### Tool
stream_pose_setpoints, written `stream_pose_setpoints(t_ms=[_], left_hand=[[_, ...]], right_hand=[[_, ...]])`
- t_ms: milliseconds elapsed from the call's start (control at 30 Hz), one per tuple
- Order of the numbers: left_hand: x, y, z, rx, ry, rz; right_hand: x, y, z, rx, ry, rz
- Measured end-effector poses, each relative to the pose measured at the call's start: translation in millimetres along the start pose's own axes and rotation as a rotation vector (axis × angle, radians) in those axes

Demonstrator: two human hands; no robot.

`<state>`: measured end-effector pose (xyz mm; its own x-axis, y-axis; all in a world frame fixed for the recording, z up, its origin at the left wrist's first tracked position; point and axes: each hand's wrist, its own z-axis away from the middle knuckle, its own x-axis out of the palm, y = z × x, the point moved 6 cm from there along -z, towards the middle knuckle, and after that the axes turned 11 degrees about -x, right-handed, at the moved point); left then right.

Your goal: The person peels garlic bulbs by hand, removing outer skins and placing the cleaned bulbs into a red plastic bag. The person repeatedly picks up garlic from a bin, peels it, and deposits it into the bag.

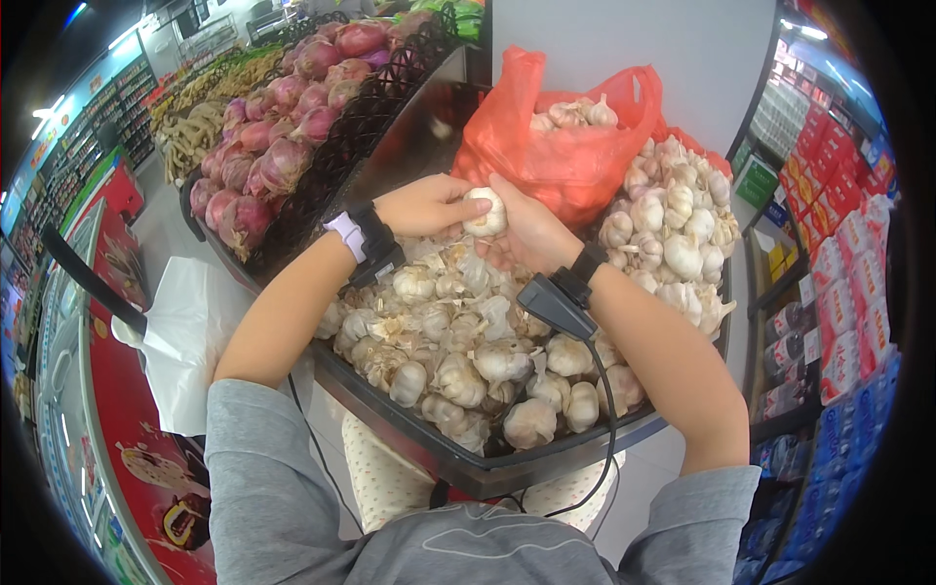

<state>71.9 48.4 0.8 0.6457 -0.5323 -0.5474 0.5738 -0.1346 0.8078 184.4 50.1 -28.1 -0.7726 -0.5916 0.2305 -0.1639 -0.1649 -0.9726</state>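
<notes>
A white garlic bulb [485,212] sits between my two hands, above a black-rimmed display bin [468,468]. My left hand [428,207] grips it, thumb laid across its side. The palm of my right hand [530,227] is turned toward the bulb from the other side, its fingers partly hidden behind it. Below them lies a heap of garlic bulbs [461,380] with loose papery skins [439,314]. Just beyond my hands stands a red plastic bag [504,139] with garlic in its open top. More garlic bulbs [684,212] are piled to its right.
Red onions [285,161] fill a sloped rack on the left behind black mesh [358,131], with ginger [194,139] past them. A white plastic bag [194,336] hangs at the left. Shelves of packaged goods [841,307] line the right. A cable [610,417] trails from my right wrist device.
</notes>
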Motion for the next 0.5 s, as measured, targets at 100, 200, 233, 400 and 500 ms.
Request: stream_pose_setpoints(t_ms=[100,200,233,400,500], left_hand=[[0.5,-6.0,0.6,0.0,-0.043,0.079],[-0.4,-6.1,-0.6,0.046,-0.022,0.118],[-3.8,-6.9,-0.2,0.054,-0.005,0.112],[-33.7,-14.2,4.6,0.03,0.317,-0.182],[-43.3,-10.8,10.1,0.224,0.518,-0.733]], right_hand=[[6.4,-8.3,6.8,0.021,-0.046,0.003],[3.8,-11.2,2.0,-0.012,-0.087,0.076],[2.6,-16.2,2.3,-0.078,-0.083,0.188],[15.2,-49.2,10.4,-0.703,0.037,0.888],[14.2,-63.4,18.6,-0.771,0.048,0.979]])
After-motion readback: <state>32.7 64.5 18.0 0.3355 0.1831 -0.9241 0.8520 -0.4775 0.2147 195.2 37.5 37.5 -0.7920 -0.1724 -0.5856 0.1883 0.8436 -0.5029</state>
